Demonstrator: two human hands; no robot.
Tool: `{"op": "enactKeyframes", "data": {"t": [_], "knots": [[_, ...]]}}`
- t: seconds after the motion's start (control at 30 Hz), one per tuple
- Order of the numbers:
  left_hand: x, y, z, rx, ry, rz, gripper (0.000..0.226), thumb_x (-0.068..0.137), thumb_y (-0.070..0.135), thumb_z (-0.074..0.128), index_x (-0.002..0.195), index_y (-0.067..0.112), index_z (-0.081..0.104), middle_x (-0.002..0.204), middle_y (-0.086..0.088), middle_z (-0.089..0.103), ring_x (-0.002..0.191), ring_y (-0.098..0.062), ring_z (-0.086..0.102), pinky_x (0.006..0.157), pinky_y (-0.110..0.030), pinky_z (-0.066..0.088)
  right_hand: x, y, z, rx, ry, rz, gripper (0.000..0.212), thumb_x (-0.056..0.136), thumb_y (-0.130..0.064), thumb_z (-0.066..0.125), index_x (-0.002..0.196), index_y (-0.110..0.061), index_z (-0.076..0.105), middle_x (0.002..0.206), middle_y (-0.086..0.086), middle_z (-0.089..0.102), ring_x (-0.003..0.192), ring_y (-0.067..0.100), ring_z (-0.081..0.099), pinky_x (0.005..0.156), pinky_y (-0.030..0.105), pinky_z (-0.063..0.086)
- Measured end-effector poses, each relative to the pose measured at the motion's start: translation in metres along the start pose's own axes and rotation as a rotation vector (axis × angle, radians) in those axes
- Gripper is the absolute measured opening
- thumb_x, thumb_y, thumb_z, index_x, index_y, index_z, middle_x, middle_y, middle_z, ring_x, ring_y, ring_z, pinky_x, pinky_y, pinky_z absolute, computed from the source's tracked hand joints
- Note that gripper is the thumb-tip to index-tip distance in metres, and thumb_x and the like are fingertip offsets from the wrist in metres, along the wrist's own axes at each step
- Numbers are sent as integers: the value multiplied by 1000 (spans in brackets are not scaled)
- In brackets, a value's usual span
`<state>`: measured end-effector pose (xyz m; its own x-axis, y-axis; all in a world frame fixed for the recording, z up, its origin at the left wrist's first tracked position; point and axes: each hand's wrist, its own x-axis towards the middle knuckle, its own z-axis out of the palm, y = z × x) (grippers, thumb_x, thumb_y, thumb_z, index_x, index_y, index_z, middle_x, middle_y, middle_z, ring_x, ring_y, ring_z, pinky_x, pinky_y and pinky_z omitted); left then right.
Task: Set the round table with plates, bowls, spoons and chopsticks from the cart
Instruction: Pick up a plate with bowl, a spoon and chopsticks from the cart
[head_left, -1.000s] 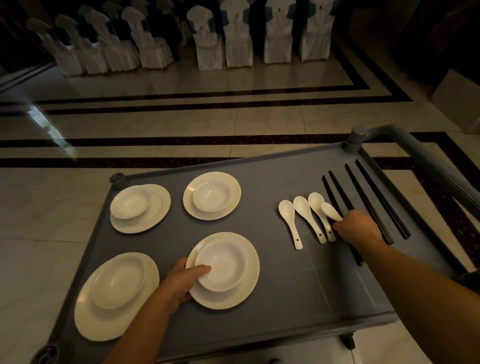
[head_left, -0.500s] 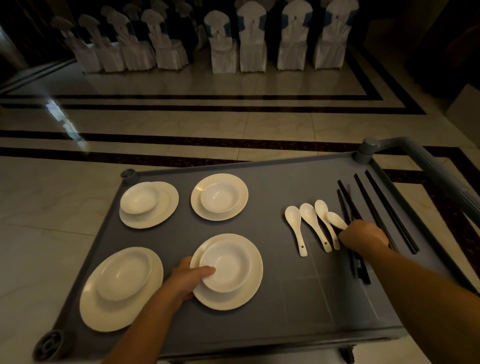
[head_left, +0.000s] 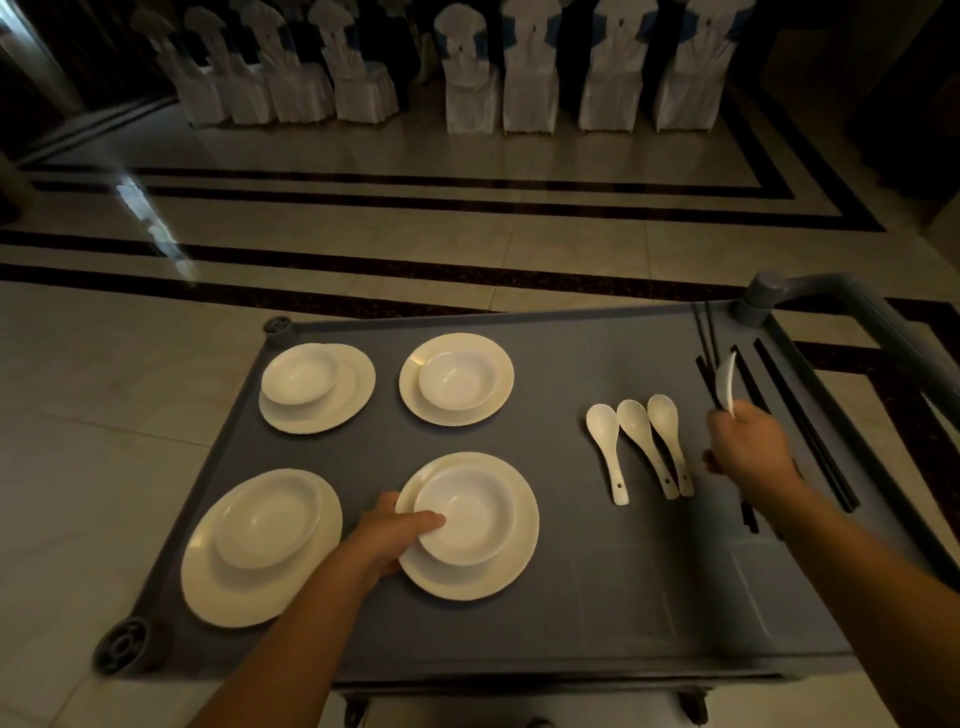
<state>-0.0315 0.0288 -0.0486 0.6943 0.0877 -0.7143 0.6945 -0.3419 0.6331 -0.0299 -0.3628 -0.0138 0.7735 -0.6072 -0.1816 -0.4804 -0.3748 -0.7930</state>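
Note:
On the grey cart top (head_left: 597, 597) stand several cream plates, each with a white bowl on it. My left hand (head_left: 387, 535) grips the near-middle plate (head_left: 498, 582) and its bowl (head_left: 470, 512), thumb over the bowl's rim. My right hand (head_left: 750, 447) holds a white spoon (head_left: 726, 382) and a pair of black chopsticks (head_left: 705, 338), lifted and pointing away. Three white spoons (head_left: 636, 441) lie side by side left of that hand. More black chopsticks (head_left: 802, 426) lie along the cart's right side.
The cart's grey handle (head_left: 872, 322) rises at the right edge. Other plate-and-bowl sets sit at the near left (head_left: 260, 545), far left (head_left: 317, 387) and far middle (head_left: 457, 379). Polished tiled floor surrounds the cart; white-covered chairs (head_left: 519, 78) line the far side.
My right hand has lifted one spoon and a pair of chopsticks off the cart; they now stick up away from me. My left hand stays on the near plate and bowl.

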Motion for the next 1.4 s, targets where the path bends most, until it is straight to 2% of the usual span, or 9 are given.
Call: {"op": "enactKeyframes", "data": {"t": [0.2,0.33,0.47,0.6,0.73,0.9,1.03,1.13,1.4], "knots": [[-4,-1,2,-16,14,12,70,76,28,79,137,19,44,132,-9,54,113,-29,59,94,-48,54,-42,-45,42,10,-251,-95,16,90,-28,56,94,-13,61,75,6,57,60,19,55,52,31,43],[-5,-2,2,-18,30,42,68,75,27,80,133,17,47,131,-11,55,112,-31,60,94,-49,54,-81,-54,90,-92,-384,-56,26,79,-42,70,87,-20,60,73,0,59,61,14,60,42,21,41],[-5,-4,2,-13,32,64,69,75,27,80,135,17,48,137,-12,50,116,-31,57,96,-49,53,-102,-52,132,-119,-442,61,38,80,-52,70,90,-16,63,80,-1,64,75,16,62,66,31,50],[-5,-9,1,60,65,111,74,76,33,78,141,19,45,143,-12,41,124,-32,50,102,-48,47,-115,-41,146,-253,-499,49,58,73,-69,65,101,-18,60,88,-1,62,80,17,60,68,33,47],[-5,-11,4,141,98,131,73,76,36,74,140,20,45,142,-12,37,127,-32,45,103,-47,45,-124,-32,148,-252,-519,85,64,74,-62,70,115,-13,60,86,-4,58,76,12,56,66,30,45],[-8,-13,7,74,96,151,73,69,32,73,136,16,51,136,-13,50,122,-33,51,100,-48,48,-124,-34,147,-283,-543,83,61,78,-54,70,118,-10,59,95,0,58,87,18,58,76,33,49],[-11,-14,10,-167,55,195,61,78,17,71,134,18,48,126,-8,57,110,-27,56,80,-38,52,-125,-38,140,-163,-570,153,65,79,-51,71,123,-7,57,109,6,61,93,21,60,76,36,53],[-16,-7,6,-373,23,297,58,79,11,69,132,24,48,118,-2,59,103,-19,58,67,-29,47,-127,-50,132,-71,-541,120,57,78,-52,71,114,-10,58,101,5,63,86,20,60,63,33,49],[-30,15,10,-544,16,290,53,78,7,72,125,19,52,116,-8,64,106,-26,62,79,-39,54,-109,-76,120,-78,-542,1,35,77,-54,70,86,-25,52,86,-6,59,76,14,57,57,28,45]]}}
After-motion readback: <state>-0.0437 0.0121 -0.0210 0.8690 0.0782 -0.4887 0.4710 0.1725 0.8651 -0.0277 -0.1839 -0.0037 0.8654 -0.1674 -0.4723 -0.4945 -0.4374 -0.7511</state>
